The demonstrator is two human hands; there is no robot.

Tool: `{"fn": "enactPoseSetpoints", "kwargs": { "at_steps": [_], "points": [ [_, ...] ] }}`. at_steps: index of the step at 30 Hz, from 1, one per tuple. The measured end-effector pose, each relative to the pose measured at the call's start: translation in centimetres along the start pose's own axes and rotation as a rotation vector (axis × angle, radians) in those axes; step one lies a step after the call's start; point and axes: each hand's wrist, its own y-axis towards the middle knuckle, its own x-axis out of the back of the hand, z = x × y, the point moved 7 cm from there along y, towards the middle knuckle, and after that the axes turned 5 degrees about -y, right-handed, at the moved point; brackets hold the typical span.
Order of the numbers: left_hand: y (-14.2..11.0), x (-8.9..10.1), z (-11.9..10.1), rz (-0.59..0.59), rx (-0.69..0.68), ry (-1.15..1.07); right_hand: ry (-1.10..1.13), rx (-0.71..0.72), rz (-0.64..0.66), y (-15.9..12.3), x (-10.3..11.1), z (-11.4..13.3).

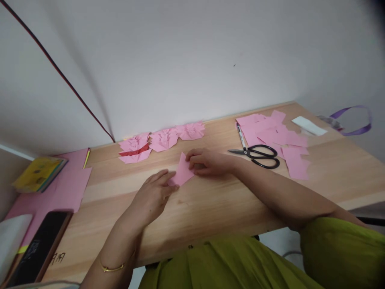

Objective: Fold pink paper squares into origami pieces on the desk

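A small piece of pink paper [182, 172], folded to a pointed shape, lies on the wooden table between my hands. My left hand [157, 192] holds its left corner, thumb at the near edge and fingers over the side. On the opposite side my right hand [207, 161] has curled fingers on the paper's right edge; part of the paper is hidden beneath them. Beyond, along the wall, stand several pink folded paper cut-outs [164, 138], one with a red strip [134, 150] across it. Black-handled scissors [255, 154] rest to the right of my right hand.
Pink paper scraps [270, 130] lie at the right, with a marker pen [241, 136] and a white strip [309, 125] near them. Large pink sheets [67, 188], a yellow packet [39, 173] and a dark box [42, 245] occupy the left side. A purple strap [361, 130] hangs past the right edge.
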Motion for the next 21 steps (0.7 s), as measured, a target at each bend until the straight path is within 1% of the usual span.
{"fn": "enactPoseSetpoints", "kwargs": {
  "at_steps": [8, 13, 16, 19, 21],
  "points": [
    [-0.7, 0.1, -0.1, 0.024, 0.016, 0.029, 0.021, -0.006, 0.0, 0.0, 0.0, 0.0],
    [-0.5, 0.5, -0.4, -0.023, 0.006, 0.0, 0.027, -0.017, 0.003, 0.1, 0.1, 0.0],
    [-0.1, 1.0, -0.4, -0.098, 0.007, -0.005, 0.038, -0.011, 0.001, 0.0, 0.1, 0.1],
    [0.4, 1.7, -0.6, -0.234, 0.012, 0.01, 0.038, -0.001, -0.005, 0.0, 0.2, 0.1],
    [0.7, 1.5, -1.3, -0.266, -0.021, -0.018, 0.036, 0.006, -0.006, 0.0, 0.1, 0.1]
  ]
}}
